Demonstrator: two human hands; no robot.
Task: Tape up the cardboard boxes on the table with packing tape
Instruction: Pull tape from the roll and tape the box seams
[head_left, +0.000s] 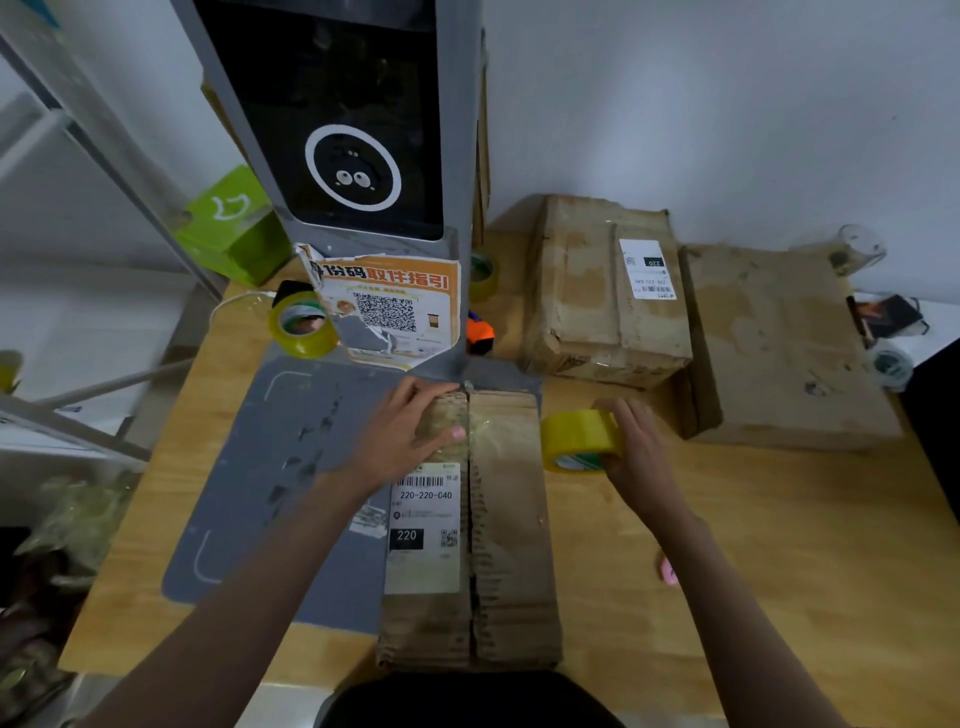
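Observation:
A long worn cardboard box (506, 525) with a white shipping label lies in front of me, its centre seam running away from me. My left hand (410, 434) presses on the far end of its top, fingers across the left flap. My right hand (641, 449) grips a yellow roll of packing tape (579, 439) on the table just right of the box. Clear tape glints over the seam at the far end. Two more cardboard boxes sit at the right back: a labelled one (587, 296) and a larger plain one (779, 348).
A grey scanner stand (363, 156) with an orange QR poster rises behind the box on a grey mat (270, 467). Another yellow tape roll (301, 325) lies left of it, a third (483, 275) behind it. An orange-black tool (479, 335) lies beside the stand. Green box at back left.

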